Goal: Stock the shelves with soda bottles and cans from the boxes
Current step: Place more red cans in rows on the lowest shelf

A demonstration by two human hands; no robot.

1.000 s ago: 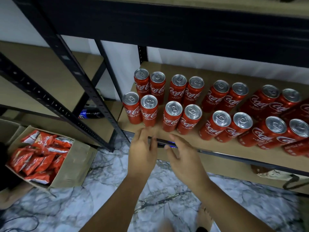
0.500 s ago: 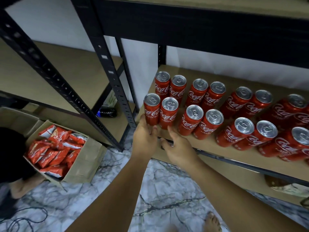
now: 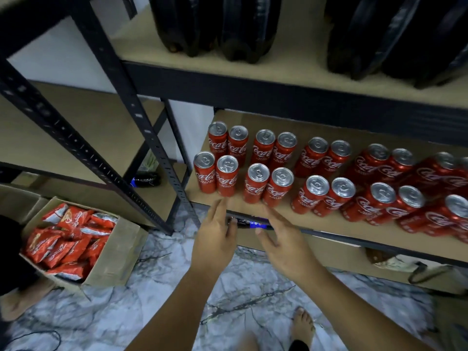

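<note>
While empty with fingers spread, poised with left hand (image 3: 215, 239) and right hand (image 3: 286, 245) just short of upright red aluminium soda cans (image 3: 227, 177) straight ahead, neither clearly nearer.

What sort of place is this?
Probably a small shop or stockroom: metal shelving with rows of red cola cans, dark bottles on the shelf above, a cardboard box of snack packets on the floor.

The one camera sits on the person's head, looking forward and down, close to the cans (image 3: 254, 191) and floor (image 3: 164, 287).
</note>
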